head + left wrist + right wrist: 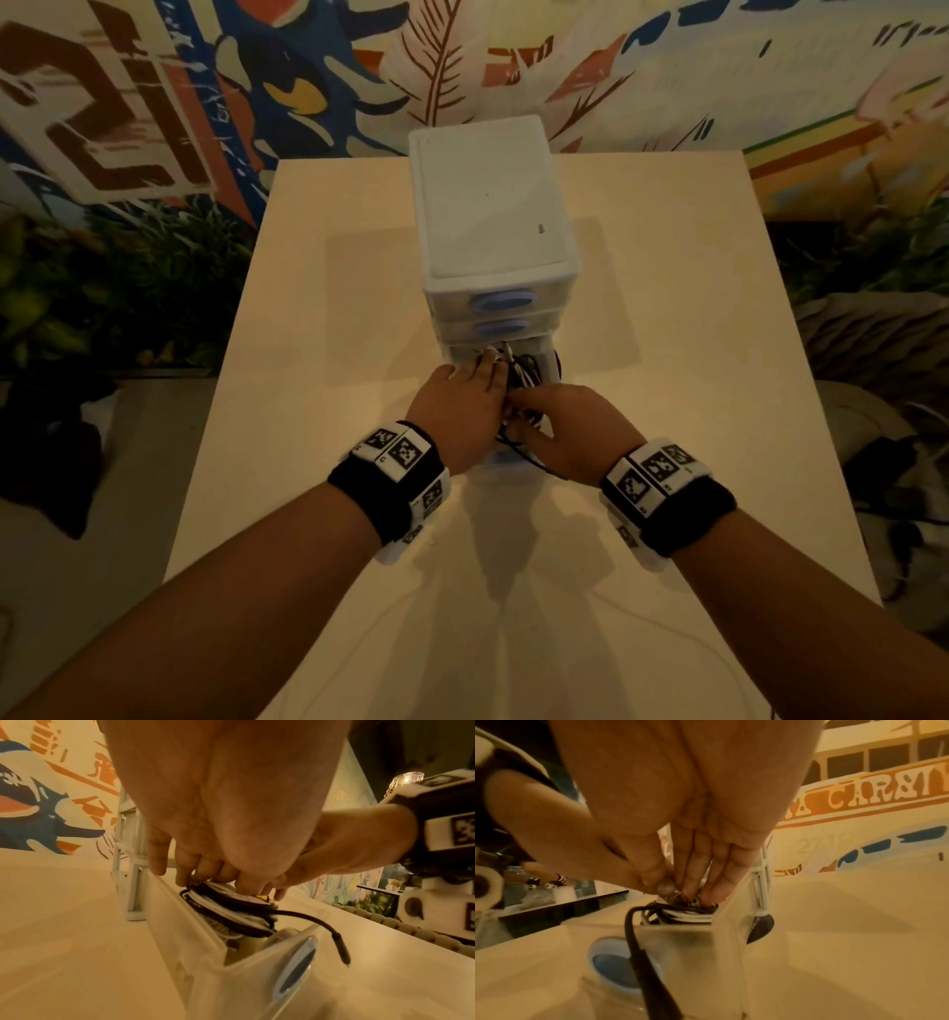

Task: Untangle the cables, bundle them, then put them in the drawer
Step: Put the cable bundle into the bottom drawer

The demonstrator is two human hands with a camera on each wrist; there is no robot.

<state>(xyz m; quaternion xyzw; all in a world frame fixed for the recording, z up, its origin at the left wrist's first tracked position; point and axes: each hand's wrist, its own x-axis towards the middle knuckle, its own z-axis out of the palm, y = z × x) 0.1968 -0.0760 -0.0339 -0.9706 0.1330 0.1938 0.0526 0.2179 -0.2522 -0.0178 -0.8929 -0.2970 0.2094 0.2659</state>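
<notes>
One white plastic drawer unit (493, 205) stands on a pale, smooth table (318, 318). It has three translucent drawers, each with one oval blue handle. The upper two, top drawer (452, 300) and middle drawer (457, 328), are closed; the bottom drawer (185, 925) is pulled out toward me.

In the bottom drawer lies one cable bundle (231, 910), a flat coil of mixed black and white round cords; I cannot count the separate cables. One black cable end (339, 945), finishing in a slim cylindrical plug, arches over the drawer's front wall and hangs outside, above the bottom handle (295, 965). In the right wrist view the same plug crosses in front of that handle.

My two hands meet over the drawer. My left hand (457, 411) reaches palm down with the fingers bent at the tips, pressing on top of the coil; the little finger rests at the drawer's left rim. My right hand (570, 431) has its fingers held together and nearly straight, their tips (713, 892) pushing down into the coil, the thumb alongside. Neither hand visibly wraps around a cord.

Each wrist carries one black band with white blocks bearing square black-and-white markers: left band (395, 478), right band (667, 493). A painted mural (154, 103) covers the wall beyond the table.
</notes>
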